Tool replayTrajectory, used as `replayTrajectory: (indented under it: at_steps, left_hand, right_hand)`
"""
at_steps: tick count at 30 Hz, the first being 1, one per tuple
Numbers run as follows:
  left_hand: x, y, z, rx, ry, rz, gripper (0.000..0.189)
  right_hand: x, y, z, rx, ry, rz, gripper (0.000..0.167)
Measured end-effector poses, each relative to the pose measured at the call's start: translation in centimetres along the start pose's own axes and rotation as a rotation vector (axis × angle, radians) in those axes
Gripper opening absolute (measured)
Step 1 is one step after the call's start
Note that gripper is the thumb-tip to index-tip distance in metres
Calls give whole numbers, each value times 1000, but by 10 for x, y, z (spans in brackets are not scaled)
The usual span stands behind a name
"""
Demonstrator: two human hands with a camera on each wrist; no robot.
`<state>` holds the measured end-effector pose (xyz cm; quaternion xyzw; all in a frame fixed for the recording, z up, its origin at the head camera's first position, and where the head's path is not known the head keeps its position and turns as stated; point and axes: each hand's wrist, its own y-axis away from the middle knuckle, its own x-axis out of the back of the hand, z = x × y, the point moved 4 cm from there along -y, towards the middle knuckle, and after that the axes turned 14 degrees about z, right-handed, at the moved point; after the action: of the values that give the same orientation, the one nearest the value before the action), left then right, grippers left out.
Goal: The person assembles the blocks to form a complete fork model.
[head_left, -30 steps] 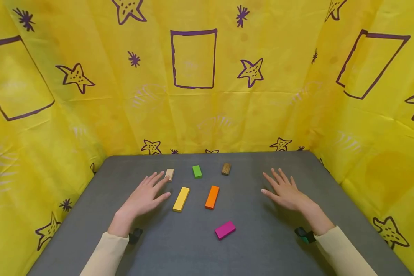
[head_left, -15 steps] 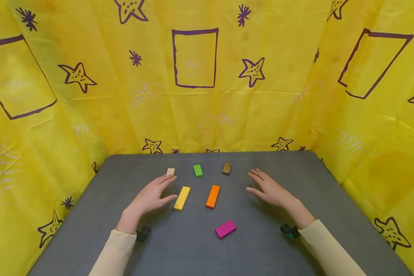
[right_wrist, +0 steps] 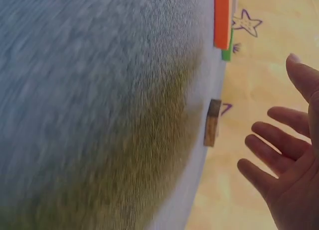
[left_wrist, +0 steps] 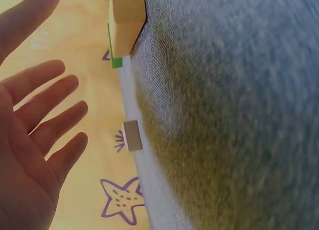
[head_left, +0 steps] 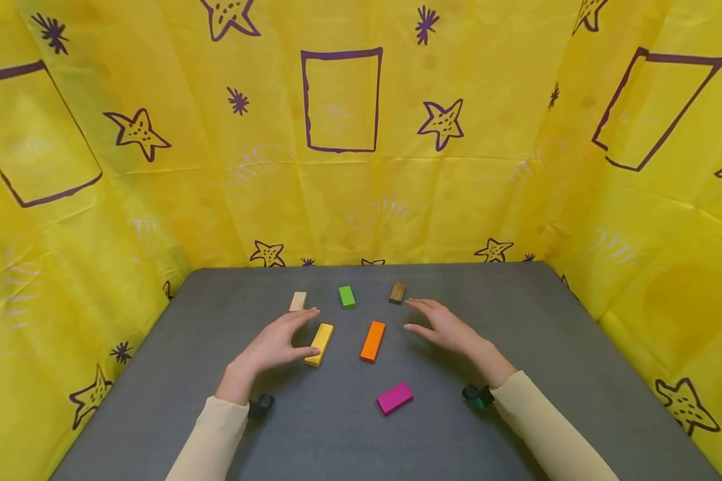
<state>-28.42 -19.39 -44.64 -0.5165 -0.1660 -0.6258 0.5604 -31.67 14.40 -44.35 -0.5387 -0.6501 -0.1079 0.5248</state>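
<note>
My left hand [head_left: 277, 342] hovers over the table beside the yellow block [head_left: 320, 344], its thumb overlapping that block in the head view. Its fingers are relaxed and hold nothing. Just beyond those fingertips lies a pale wooden block [head_left: 298, 300]. My right hand [head_left: 448, 329] is held above the table with loose fingers, fingertips close to the dark brown wooden block [head_left: 398, 292]. Between the hands lies an orange block [head_left: 372, 341], with a green block [head_left: 347, 297] farther back. A magenta block [head_left: 395, 399] lies nearest to me.
All the blocks lie flat on a dark grey cloth-covered table [head_left: 337, 441]. Yellow curtains [head_left: 361, 227] with purple stars and frames surround it at the back and both sides. A dark band [head_left: 261, 406] sits at the left wrist, another wrist device [head_left: 476, 397] at the right.
Both hands have moved inward toward each other, the right one farther, to beside the brown block. The left thumb has come over the yellow block. The blocks stay in place.
</note>
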Motion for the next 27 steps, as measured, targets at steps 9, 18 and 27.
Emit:
replayTrajectory:
  at_steps: [9,18,27]
  left_hand:
    - [-8,-3,-1,37,55,-35,83]
    - [-14,-6,-2,68,132,-101,89]
    - [-19,-4,-9,71,129,-154,92]
  right_hand:
    - [-19,-12,-6,29,-54,-38,60]
    - [-37,-20,-9,47,-102,-111,59]
    - [-50,-27,-7,50,-178,-125,54]
